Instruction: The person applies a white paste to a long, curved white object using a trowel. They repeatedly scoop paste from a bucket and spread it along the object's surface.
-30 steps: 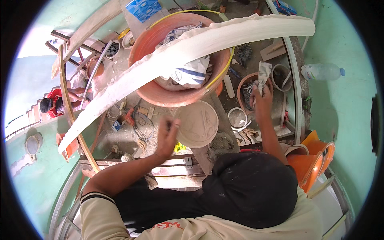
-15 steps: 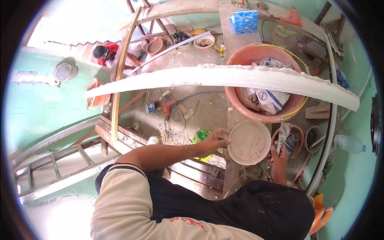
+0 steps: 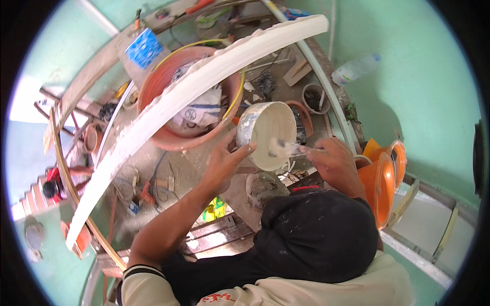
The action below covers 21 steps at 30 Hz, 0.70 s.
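Note:
My left hand [image 3: 227, 163] grips a small round bucket [image 3: 246, 127] by its left side, the thumb over the rim. The bucket leans over with its mouth toward my right, showing pale wet plaster [image 3: 271, 122] on the bottom and wall. My right hand [image 3: 332, 160] is closed around the handle of a putty knife [image 3: 293, 149], smeared by motion. Its blade is inside the bucket, near the lower rim; some plaster seems to be on it. Above the bucket, a long curved white plaster strip [image 3: 194, 99] spans the view, touched by neither hand.
A big terracotta-coloured tub [image 3: 153, 97] with printed sacks [image 3: 204, 109] stands beyond the bucket. Orange buckets [image 3: 377, 186] sit at my right, near a plastic bottle [image 3: 352, 70]. A red power drill [image 3: 147, 194] lies below on the floor. Another person [image 3: 56, 181] is far left.
My view has swung to the right. The bucket has tipped toward my right hand, and the putty knife has gone from beside it to inside it.

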Motion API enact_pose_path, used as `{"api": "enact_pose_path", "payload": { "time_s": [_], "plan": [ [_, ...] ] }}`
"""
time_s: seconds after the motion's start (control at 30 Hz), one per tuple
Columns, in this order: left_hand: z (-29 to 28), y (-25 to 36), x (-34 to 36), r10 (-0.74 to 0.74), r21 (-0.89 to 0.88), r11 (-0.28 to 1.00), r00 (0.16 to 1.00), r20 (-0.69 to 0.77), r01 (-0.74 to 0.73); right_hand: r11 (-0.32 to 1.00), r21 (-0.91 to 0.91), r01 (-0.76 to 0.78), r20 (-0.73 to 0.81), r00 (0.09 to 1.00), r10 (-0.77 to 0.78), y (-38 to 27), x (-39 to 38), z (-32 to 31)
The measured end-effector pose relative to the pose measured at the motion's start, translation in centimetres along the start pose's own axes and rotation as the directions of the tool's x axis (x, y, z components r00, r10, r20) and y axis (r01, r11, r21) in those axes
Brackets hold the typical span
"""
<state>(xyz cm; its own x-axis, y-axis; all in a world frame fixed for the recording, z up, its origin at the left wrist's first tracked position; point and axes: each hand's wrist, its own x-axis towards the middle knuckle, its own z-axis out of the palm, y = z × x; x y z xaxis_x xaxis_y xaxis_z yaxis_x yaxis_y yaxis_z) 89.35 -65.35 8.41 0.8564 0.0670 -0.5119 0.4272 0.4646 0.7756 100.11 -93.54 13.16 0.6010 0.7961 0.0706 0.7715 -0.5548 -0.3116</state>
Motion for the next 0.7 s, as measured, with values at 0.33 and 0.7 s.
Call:
{"api": "enact_pose_path", "payload": {
  "time_s": [0.33,0.7],
  "plan": [
    [2.8,4.9,2.8,0.314,0.196,0.921,0.94,0.134,-0.336,0.932,-0.353,-0.086,-0.243,0.97,-0.003,3.4,4.6,-2.0],
    [2.7,9.2,1.9,0.387,0.218,0.875,0.894,0.225,-0.433,0.92,-0.386,0.073,-0.336,0.917,-0.214,4.6,7.5,-7.1]
  ]
}}
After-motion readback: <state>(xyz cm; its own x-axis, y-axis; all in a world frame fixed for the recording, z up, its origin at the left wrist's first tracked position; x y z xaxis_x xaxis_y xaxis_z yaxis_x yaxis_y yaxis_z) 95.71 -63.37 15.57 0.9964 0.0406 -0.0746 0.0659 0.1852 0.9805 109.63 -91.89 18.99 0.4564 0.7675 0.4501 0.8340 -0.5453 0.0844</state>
